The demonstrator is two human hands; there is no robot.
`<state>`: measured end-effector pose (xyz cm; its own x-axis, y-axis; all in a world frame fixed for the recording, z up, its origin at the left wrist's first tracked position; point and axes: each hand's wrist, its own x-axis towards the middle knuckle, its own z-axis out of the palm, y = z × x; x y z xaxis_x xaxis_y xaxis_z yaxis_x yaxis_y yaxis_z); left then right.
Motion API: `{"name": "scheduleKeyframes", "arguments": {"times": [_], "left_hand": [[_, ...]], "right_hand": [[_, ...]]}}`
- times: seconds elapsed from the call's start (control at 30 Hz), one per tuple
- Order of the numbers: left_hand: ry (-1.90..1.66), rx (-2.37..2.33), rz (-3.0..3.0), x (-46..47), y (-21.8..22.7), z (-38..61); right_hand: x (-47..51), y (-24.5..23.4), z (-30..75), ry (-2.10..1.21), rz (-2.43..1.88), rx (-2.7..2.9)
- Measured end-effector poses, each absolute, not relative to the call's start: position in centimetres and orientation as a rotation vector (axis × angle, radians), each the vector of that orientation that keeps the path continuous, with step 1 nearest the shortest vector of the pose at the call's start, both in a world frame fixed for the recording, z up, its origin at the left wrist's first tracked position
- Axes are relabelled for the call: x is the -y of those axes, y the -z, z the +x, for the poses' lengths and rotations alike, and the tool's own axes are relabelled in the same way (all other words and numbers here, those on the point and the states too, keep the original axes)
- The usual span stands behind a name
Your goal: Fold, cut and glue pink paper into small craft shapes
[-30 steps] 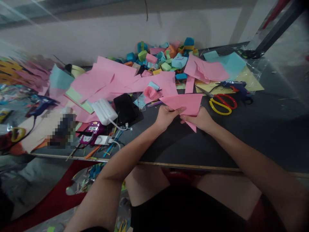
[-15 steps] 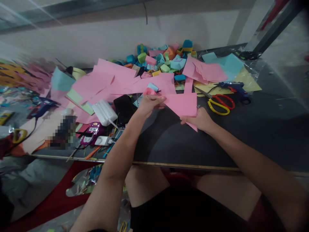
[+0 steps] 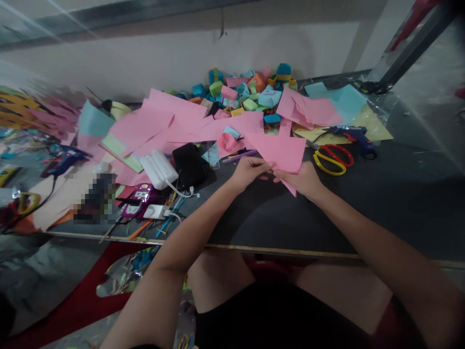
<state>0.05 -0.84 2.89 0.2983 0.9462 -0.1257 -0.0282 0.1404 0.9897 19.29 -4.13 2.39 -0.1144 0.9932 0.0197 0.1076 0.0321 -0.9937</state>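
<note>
A folded sheet of pink paper (image 3: 285, 150), roughly triangular with its pointed end toward me, is held up over the dark table. My left hand (image 3: 251, 171) pinches its lower left edge between thumb and fingers. On the lower right side, my right hand (image 3: 303, 180) grips the same paper, thumb in front and fingers partly hidden behind it. The two hands nearly meet at the edge. Just beyond my left hand lie a purple pen-like stick (image 3: 240, 156) and a rolled pink paper piece (image 3: 227, 143). Scissors with red and yellow handles (image 3: 330, 167) rest right of my right hand.
Loose pink sheets (image 3: 145, 121) and a pile of small coloured paper shapes (image 3: 250, 92) line the wall. A blue glue gun (image 3: 358, 135) lies at the right. Leftward are a white power bank (image 3: 159, 168), a black phone-like object (image 3: 189, 165) and a charger (image 3: 155, 212).
My left hand has moved right and toward me, from the paper's far left corner to its lower edge beside my right hand. The paper has turned slightly, its left corner now free.
</note>
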Motion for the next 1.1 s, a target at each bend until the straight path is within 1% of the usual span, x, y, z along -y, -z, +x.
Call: {"name": "scheduleKeyframes", "arguments": {"times": [0.13,0.3,0.57,0.8,1.1], "left_hand": [[-0.933,-1.043,1.230,1.3,-2.6,0.8],[-1.072,-1.145,1.221,0.1,-3.0,-0.7],[-1.106,-1.175,1.198,-0.5,-2.9,-1.4],[-1.155,-1.091,1.106,-0.4,-3.0,-1.3],[-1.518,-1.115,0.922,-3.1,-3.5,-4.6]], "right_hand": [[4.0,-2.8,19.2,-1.322,-1.263,1.337],[4.2,-3.8,19.3,-1.400,-1.340,1.485],[4.1,-3.9,19.2,-1.445,-1.350,1.414],[4.1,-3.6,19.4,-1.432,-1.321,1.436],[4.1,-3.5,19.7,-1.406,-1.358,1.496]]}}
